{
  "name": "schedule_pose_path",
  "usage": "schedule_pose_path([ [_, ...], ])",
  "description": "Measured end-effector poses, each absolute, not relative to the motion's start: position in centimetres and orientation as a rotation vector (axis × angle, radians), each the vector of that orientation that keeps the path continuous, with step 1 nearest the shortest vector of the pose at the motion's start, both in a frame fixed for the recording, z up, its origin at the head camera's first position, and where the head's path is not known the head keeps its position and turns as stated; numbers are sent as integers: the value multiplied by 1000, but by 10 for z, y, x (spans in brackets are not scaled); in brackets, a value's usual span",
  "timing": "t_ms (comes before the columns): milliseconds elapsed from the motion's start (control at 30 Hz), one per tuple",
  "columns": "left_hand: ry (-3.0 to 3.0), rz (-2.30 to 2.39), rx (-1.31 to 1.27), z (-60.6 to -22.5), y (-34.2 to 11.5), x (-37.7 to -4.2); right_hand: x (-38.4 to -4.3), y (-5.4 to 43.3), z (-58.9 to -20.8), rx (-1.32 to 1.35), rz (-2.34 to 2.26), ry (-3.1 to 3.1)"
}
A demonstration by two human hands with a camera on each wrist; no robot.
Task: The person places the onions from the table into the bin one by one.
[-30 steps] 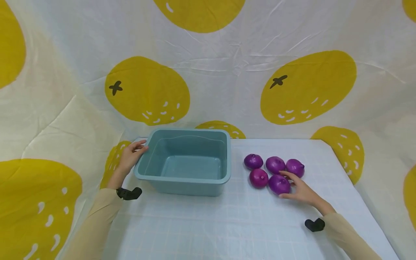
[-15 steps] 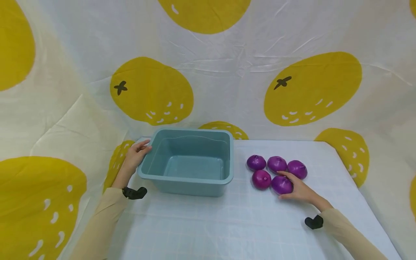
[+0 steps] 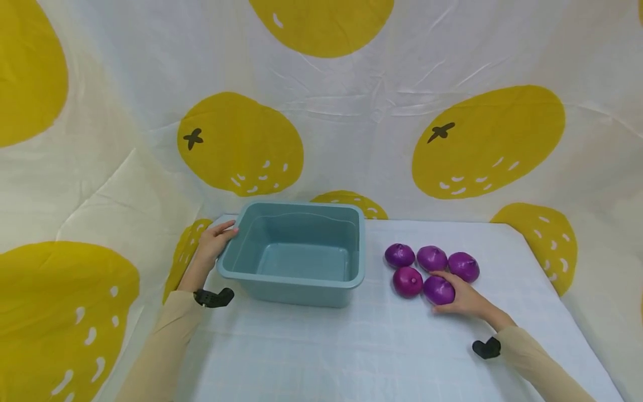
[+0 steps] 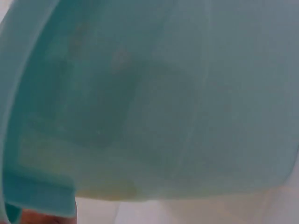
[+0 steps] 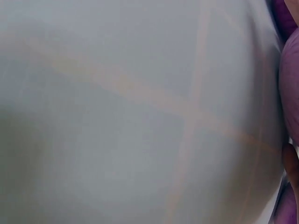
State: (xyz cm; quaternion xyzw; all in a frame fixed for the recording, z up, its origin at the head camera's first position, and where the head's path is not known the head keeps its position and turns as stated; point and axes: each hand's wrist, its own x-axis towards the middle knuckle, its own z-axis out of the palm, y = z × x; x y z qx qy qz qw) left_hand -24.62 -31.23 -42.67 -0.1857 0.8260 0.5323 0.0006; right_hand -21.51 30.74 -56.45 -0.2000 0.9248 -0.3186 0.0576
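Note:
In the head view my left hand (image 3: 214, 244) grips the left rim of a teal plastic basin (image 3: 296, 282), which stands upright with nothing inside. The left wrist view is filled by the basin's outer wall (image 4: 187, 116), with a bit of finger (image 4: 44, 218) under the rim. On the right, my right hand (image 3: 468, 297) holds the near right red onion (image 3: 438, 290), thumb at the front and fingers behind. It sits in a cluster with other purple onions, among them a rounder, redder one (image 3: 407, 282) on its left. The right wrist view catches the held onion (image 5: 290, 88) at its edge.
Behind the held onion lie a dark purple onion (image 3: 399, 255), a middle one (image 3: 432, 258) and a right one (image 3: 464, 267). A white cloth with faint lines covers the table (image 3: 321, 346). A lemon-print curtain (image 3: 351, 139) hangs close behind and at the sides.
My right hand has drawn in around the near right onion, thumb and fingers now against it. The left hand stays at the basin's rim. The whole head view has shifted slightly.

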Motion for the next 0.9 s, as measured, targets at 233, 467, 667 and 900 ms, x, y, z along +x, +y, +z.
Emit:
schedule_pose_path([
  [233, 2499, 1749, -729, -423, -305, -246, -213, 310, -568, -582, -992, 2809],
  [467, 2471, 1795, -741, -423, -305, -243, -213, 308, -568, -569, -1026, 2804],
  [667, 2467, 1810, -758, -423, -302, -243, -211, 307, -568, -546, -1033, 2801],
  [900, 2465, 1804, -762, -422, -304, -242, -211, 305, -570, -572, -1052, 2813],
])
